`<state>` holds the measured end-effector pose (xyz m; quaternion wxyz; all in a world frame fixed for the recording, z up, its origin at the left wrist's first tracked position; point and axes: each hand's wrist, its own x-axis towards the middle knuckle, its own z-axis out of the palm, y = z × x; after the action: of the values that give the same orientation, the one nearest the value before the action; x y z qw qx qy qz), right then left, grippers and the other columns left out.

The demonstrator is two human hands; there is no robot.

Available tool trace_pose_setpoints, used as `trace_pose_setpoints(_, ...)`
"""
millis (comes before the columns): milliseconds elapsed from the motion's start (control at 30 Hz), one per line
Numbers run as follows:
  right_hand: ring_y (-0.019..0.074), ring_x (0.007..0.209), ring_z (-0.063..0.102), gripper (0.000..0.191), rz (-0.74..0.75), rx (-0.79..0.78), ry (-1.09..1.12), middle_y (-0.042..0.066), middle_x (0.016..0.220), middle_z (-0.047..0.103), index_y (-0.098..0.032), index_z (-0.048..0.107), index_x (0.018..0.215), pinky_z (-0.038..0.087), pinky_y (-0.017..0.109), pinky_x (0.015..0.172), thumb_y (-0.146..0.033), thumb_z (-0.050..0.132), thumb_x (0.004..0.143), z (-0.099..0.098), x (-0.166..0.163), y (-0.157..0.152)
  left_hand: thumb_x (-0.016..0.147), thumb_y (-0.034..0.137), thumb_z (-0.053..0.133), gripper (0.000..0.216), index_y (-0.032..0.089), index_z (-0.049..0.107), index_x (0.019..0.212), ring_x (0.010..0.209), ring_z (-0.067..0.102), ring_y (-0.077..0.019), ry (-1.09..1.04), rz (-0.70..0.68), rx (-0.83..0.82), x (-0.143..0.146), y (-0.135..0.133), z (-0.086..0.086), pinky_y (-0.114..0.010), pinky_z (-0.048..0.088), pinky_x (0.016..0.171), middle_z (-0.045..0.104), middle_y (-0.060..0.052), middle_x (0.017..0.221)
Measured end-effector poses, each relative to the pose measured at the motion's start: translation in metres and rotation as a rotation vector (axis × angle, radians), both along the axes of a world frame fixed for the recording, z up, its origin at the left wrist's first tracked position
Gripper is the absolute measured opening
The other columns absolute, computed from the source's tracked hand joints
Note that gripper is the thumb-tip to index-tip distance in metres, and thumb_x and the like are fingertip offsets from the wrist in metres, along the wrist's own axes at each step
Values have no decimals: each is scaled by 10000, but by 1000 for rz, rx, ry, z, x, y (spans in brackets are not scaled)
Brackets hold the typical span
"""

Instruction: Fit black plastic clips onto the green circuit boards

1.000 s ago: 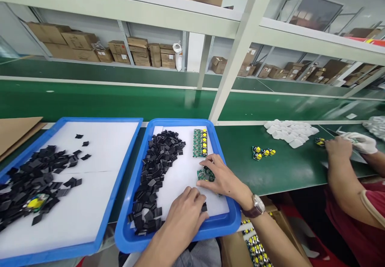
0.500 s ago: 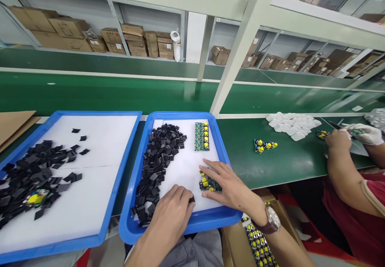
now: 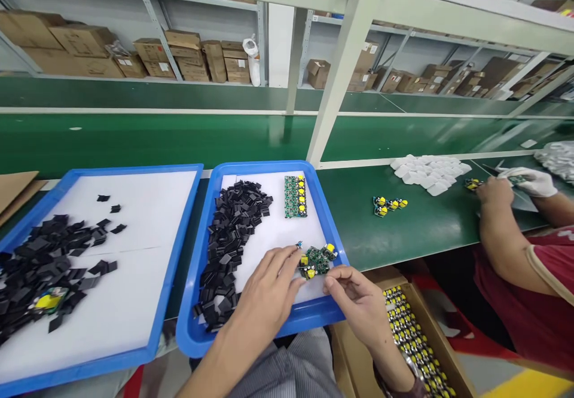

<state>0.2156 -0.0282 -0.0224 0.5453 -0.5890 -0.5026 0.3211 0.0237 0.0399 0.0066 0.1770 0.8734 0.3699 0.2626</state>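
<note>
A loose cluster of small green circuit boards (image 3: 319, 259) with yellow parts lies in the front right of a blue tray (image 3: 334, 223). From its left side my left hand (image 3: 269, 287) closes over the edge of a board, thumb below and fingers above. At the near right of the cluster is my right hand (image 3: 361, 305), thumb and forefinger pinched together; whatever is between them is too small to tell. A neat row of matching circuit boards (image 3: 295, 196) stands farther back in the tray. Many black rectangular pieces (image 3: 237, 224) are heaped along the tray's left side.
Left of me, another blue-rimmed tray (image 3: 179, 230) holds more black pieces (image 3: 49, 260) and one board. A carton of boards (image 3: 415, 338) stands below the bench at right. Farther right are several boards (image 3: 389, 205), white pieces (image 3: 428, 173) and a co-worker's gloved hand (image 3: 536, 181).
My left hand has moved right to the boards, and the black piece in its fingers no longer shows. My right hand has drawn back toward the near right and pinched. The boards are more exposed.
</note>
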Motion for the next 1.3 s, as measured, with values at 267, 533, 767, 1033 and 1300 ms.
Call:
trace_pose_setpoints(267, 250, 1016, 711, 158, 110, 201, -453, 98, 1064, 730, -232, 694, 1124, 602, 410, 920, -157, 613, 1011, 5, 10, -3, 911, -57, 388, 675, 178, 438, 1542, 1213, 703, -307, 346, 99, -53, -22, 32, 0, -448, 596, 967, 672, -172, 1385)
trace_pose_setpoints(533, 269, 1001, 701, 133, 252, 253, -610, 101, 1067, 731, -218, 671, 1133, 596, 453, 905, -174, 605, 1027, 17, -2, 18, 889, -68, 456, 620, 213, 575, 1430, 1257, 654, -293, 392, -105, -3, -12, 50, 22, -438, 568, 1015, 685, -114, 1415)
trace_pose_setpoints(767, 282, 1002, 699, 101, 322, 296, -722, 109, 1070, 746, -207, 661, 1119, 573, 473, 908, -206, 593, 1044, 24, 4, 28, 881, -83, 507, 552, 210, 636, 1331, 1154, 684, -276, 343, -192, 4, 6, 64, 21, -413, 578, 994, 730, -105, 1259)
trace_pose_setpoints(1033, 268, 1004, 694, 166, 531, 155, -1019, 98, 1059, 756, -183, 737, 1054, 542, 421, 902, -157, 573, 1045, 38, 12, 86, 986, 218, 651, 284, 250, 701, 1263, 1154, 699, -237, -552, 164, -447, -55, 31, 26, -370, 602, 984, 649, -85, 1292)
trace_pose_setpoints(1300, 250, 874, 699, 141, 861, 99, -1204, 103, 878, 755, -158, 774, 830, 515, 342, 812, -67, 693, 900, 22, -34, 138, 851, 243, 866, 375, 178, 778, 1210, 952, 767, -200, -1213, 355, -1079, -59, -15, 12, -262, 640, 829, 772, -92, 1150)
